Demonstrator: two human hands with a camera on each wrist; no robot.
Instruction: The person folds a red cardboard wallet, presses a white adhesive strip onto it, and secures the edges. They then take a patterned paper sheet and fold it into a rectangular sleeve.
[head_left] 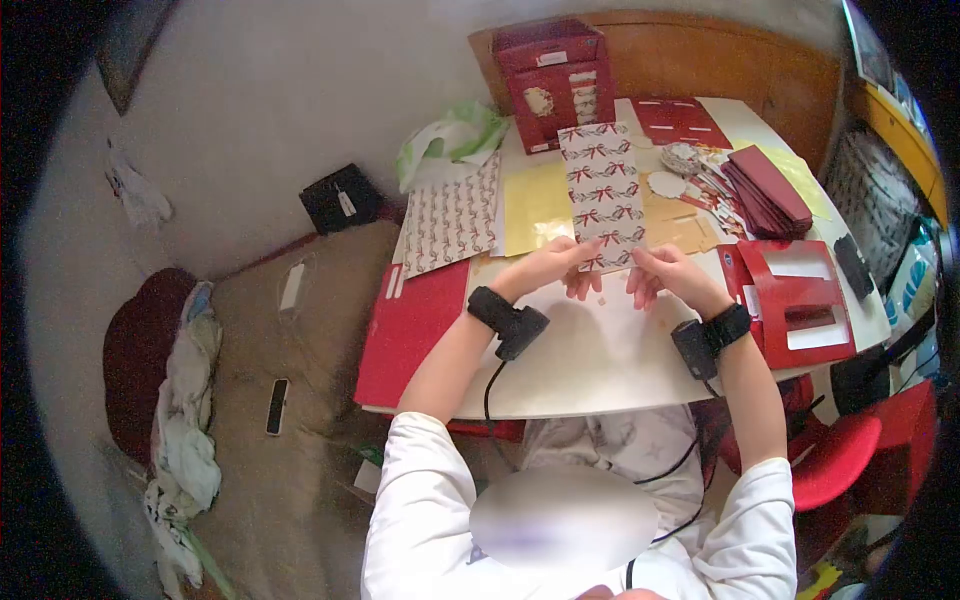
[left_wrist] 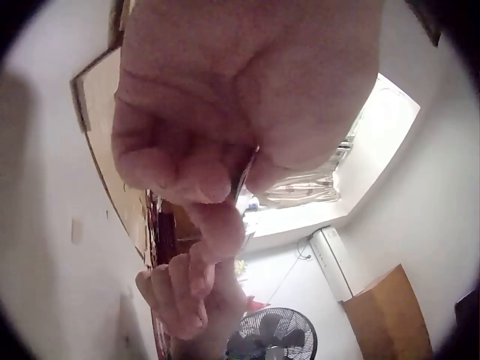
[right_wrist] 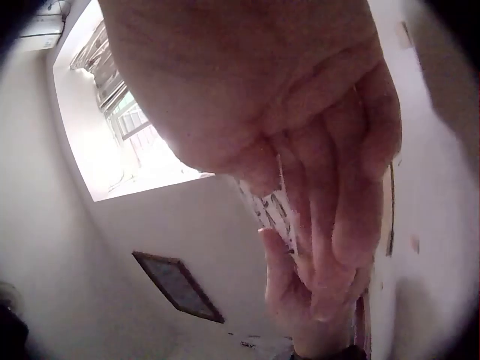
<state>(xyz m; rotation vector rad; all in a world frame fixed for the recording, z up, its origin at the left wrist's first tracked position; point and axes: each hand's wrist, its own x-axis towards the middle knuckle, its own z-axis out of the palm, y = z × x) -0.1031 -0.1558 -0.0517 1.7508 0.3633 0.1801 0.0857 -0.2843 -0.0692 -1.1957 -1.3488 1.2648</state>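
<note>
A tall strip of card (head_left: 604,190) printed with rows of bows and garlands stands upright above the white table. The left hand (head_left: 555,265) pinches its lower left corner and the right hand (head_left: 672,275) its lower right corner, thumbs toward the head camera. In the left wrist view the left hand (left_wrist: 240,97) holds a thin edge between thumb and fingers, with the other hand beyond. In the right wrist view part of the printed card (right_wrist: 277,214) shows beside the right hand (right_wrist: 300,127).
A printed sheet (head_left: 450,215) and a yellow sheet (head_left: 535,210) lie to the left. Behind stands a dark red box (head_left: 555,85). To the right are maroon folded pieces (head_left: 765,192), a red cut-out card frame (head_left: 795,305) and loose cut-outs (head_left: 668,184). A red folder (head_left: 410,335) lies front left.
</note>
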